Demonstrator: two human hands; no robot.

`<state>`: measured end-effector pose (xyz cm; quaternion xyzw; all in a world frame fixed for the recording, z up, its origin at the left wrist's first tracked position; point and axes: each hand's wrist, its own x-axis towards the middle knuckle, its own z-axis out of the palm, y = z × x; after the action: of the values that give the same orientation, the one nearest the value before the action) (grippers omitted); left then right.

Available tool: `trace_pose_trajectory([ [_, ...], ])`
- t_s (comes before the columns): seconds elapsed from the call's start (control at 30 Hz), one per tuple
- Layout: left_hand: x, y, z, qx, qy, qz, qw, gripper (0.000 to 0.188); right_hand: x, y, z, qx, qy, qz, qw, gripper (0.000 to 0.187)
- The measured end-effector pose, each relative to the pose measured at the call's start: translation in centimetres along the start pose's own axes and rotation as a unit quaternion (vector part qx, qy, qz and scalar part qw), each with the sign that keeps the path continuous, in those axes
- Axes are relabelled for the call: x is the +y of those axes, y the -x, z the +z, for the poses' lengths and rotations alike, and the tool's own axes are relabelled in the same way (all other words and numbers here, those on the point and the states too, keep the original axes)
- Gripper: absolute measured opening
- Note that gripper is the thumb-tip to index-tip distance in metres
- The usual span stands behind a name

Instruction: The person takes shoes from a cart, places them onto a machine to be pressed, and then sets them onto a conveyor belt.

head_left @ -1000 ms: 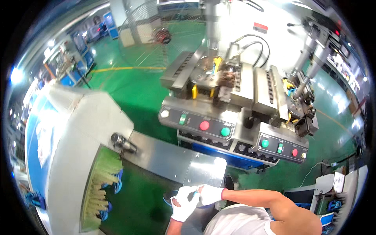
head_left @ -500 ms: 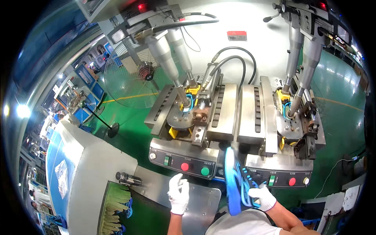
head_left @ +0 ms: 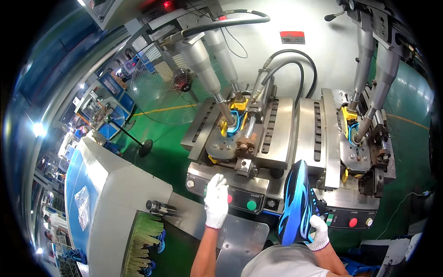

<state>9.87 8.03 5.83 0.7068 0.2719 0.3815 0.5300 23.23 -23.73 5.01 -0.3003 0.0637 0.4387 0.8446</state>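
A blue and black sports shoe [head_left: 295, 203] stands nearly upright, toe up, in front of the machine. My right hand [head_left: 319, 233], in a white knit glove, grips it from its right side; some fingers are hidden behind it. My left hand [head_left: 216, 201], gloved too, is raised with fingers stretched out and nothing in it. It covers part of the left control panel [head_left: 237, 197], though contact is unclear. Behind it, the left press station [head_left: 222, 147] has its metal rods down at a light-blue loop. The right press station [head_left: 355, 154] has rods down at a similar loop.
A bare metal plate [head_left: 244, 235] lies below my left hand. To the left are a dark cylinder [head_left: 160, 207], a pale housing with a blue belt [head_left: 74, 184], and hanging yellowish strips [head_left: 140, 244] with blue shoes beside them. A caged fan [head_left: 182, 81] stands behind.
My left hand has risen toward the left control panel, its fingers straighter. The shoe in my right hand has turned slightly and moved up. The whole view has shifted a little.
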Motion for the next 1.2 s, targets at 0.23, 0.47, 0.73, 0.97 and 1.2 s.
trace_pose_trajectory([
  [0.23, -1.2, -7.9, 0.1, -0.035, -0.039, -0.008, 0.999, 0.058, 0.6, -1.6, 1.7, 0.022, 0.029, 0.011, 0.999, 0.020],
  [0.47, -4.5, -17.6, 3.3, -0.034, -0.096, -0.033, 0.994, 0.065, -0.3, -2.6, 4.8, -0.018, 0.058, -0.048, 0.997, 0.050],
  [0.73, -12.7, -26.6, 9.0, -0.036, -0.344, -0.043, 0.937, 0.078, -1.4, -3.1, 3.1, 0.069, 0.116, -0.071, 0.988, 0.058],
  [0.97, -16.6, -31.2, 12.2, -0.073, -0.515, -0.047, 0.853, 0.096, -2.1, -3.9, 2.7, 0.121, 0.186, -0.031, 0.975, 0.058],
  [1.2, -11.1, -33.1, 9.8, -0.096, -0.450, -0.061, 0.886, 0.080, -1.1, -6.6, 4.0, 0.083, 0.214, -0.055, 0.972, 0.058],
])
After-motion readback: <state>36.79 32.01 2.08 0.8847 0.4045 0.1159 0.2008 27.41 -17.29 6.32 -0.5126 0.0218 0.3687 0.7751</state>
